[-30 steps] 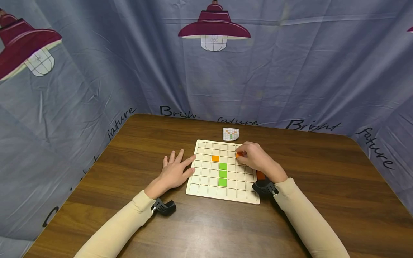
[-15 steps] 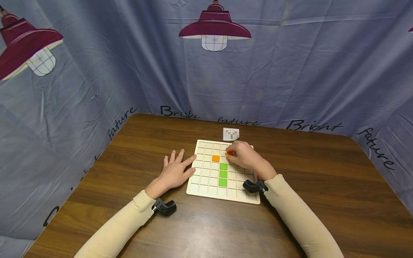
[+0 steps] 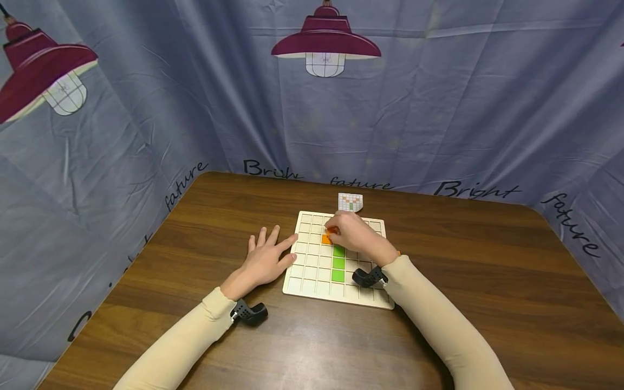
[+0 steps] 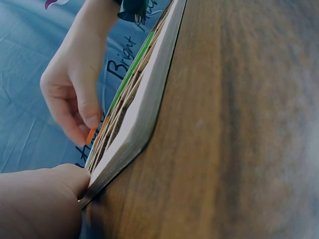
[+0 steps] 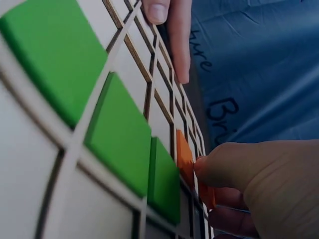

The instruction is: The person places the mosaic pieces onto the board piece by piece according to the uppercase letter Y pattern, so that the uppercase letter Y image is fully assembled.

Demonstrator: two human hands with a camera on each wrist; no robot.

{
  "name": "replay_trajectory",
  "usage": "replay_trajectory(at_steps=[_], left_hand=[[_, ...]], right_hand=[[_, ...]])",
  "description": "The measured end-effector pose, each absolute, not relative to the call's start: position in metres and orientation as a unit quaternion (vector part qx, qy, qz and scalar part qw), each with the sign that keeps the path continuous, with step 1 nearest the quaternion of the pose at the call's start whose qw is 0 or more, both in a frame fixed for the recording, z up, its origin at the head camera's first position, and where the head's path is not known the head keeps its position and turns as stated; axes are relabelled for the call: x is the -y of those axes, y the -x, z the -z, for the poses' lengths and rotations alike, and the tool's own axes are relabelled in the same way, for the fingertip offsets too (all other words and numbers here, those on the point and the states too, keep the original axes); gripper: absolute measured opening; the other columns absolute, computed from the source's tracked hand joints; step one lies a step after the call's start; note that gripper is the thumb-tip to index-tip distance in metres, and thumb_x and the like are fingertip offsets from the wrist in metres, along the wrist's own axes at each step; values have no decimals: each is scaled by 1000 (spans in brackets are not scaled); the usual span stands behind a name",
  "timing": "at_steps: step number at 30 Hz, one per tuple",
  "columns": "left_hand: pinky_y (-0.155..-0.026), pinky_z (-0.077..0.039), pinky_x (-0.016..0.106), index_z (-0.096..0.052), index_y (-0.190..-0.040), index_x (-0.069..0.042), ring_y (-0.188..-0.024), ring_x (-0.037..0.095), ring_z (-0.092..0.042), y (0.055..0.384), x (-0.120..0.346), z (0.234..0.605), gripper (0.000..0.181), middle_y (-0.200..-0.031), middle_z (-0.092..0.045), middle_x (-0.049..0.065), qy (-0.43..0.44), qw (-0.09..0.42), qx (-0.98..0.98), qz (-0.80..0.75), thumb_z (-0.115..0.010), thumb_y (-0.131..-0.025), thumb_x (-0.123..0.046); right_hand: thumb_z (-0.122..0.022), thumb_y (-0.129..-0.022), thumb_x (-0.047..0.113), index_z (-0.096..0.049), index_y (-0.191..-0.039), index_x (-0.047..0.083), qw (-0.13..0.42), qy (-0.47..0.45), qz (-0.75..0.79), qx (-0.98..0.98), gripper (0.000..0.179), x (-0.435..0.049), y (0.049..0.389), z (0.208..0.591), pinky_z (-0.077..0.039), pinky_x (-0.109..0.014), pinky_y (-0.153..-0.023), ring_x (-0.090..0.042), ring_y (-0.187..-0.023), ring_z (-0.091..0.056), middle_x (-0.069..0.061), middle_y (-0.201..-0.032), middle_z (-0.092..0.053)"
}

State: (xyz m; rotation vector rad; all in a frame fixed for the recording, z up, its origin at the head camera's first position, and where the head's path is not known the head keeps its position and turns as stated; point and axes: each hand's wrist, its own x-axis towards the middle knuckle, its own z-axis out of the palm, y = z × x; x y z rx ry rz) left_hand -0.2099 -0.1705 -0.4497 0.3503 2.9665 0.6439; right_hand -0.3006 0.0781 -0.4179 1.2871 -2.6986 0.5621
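Observation:
A pale wooden grid board [image 3: 304,273] lies on the table. My right hand [image 3: 358,235] pinches an orange square tile [image 4: 91,135] between thumb and fingers, close over the board's upper part. Just beside that tile, another orange tile [image 5: 184,157] sits in a cell. Three green tiles [image 3: 338,263] fill a column running toward me from there. My left hand [image 3: 265,262] lies with fingers spread on the table, its index fingertip and thumb at the board's left edge. The right hand and wrist hide some of the board's right-hand cells.
A small paper card [image 3: 350,202] with a coloured grid pattern lies behind the board. A bit of an orange piece [image 3: 398,253] peeks out beside the right sleeve. The brown wooden table [image 3: 312,346] meets a printed blue curtain [image 3: 439,119] at the back.
My right hand has moved left across the board with the orange tile, from the right-hand columns to next to the placed orange tile. The left hand has stayed put.

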Motion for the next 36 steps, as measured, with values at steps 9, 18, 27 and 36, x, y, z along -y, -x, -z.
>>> replay_trajectory(at_steps=[9,18,27,36], left_hand=[[-117,-7,78,-43,-157,-29,-154,57,-8,211,170,451,54,-168,-21,26,-116,46,-970,-210,-48,-105,-44],[-117,-7,78,-43,-157,-29,-154,57,-9,211,170,450,54,-168,-22,26,-113,44,-971,-206,-48,-105,-45],[-117,-7,78,-44,-156,-28,-154,57,-9,210,170,449,54,-167,-22,26,-113,43,-970,-210,-48,-105,-44],[-117,-8,78,-44,-156,-29,-154,57,-9,211,170,449,53,-167,-22,26,-112,44,-971,-207,-49,-105,-44]], right_hand=[[-69,-90,4,-77,-94,7,29,-400,-180,898,10,-63,309,419,-46,-31,-71,-18,-78,-55,-9,-91,-72],[-66,-89,1,-59,-68,14,17,-413,-176,893,25,-53,315,420,-37,-30,-68,-16,-70,-43,1,-68,-52],[-69,-89,3,-66,-74,11,9,-402,-168,900,17,-43,316,420,-37,-30,-70,-17,-74,-45,-2,-74,-60],[-69,-88,1,-66,-73,12,7,-393,-165,905,18,-38,316,422,-37,-29,-67,-17,-71,-44,-2,-71,-59]])
